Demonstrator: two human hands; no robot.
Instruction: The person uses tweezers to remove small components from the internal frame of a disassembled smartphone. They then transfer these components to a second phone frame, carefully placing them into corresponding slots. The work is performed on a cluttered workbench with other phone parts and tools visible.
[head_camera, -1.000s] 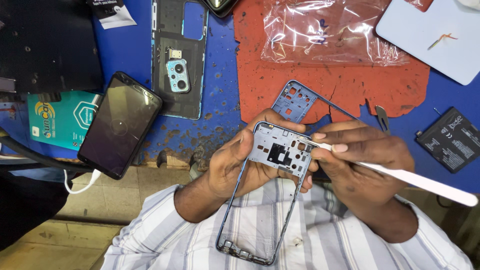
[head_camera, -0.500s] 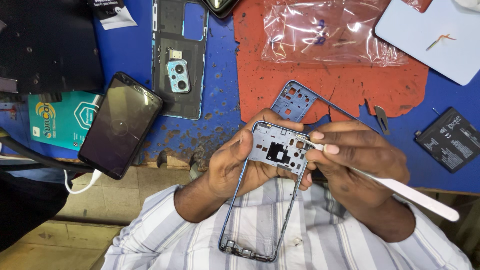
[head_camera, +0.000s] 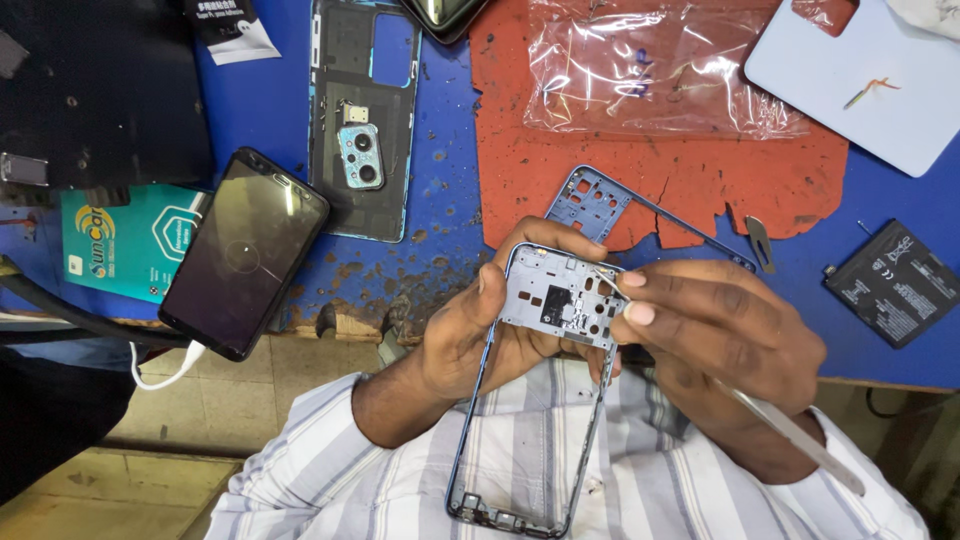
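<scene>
1. The phone middle frame (head_camera: 545, 390) is held above the person's lap, near the table edge; its long axis runs near to far.
2. The left hand (head_camera: 470, 330) is closed around the frame's far end.
3. The right hand (head_camera: 715, 340) pinches tweezers (head_camera: 790, 435), whose tip meets the frame's far right corner from the right.

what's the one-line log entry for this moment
left hand: holds phone frame | right hand: holds tweezers, tip at frame top | bench: phone, back cover, battery
</scene>
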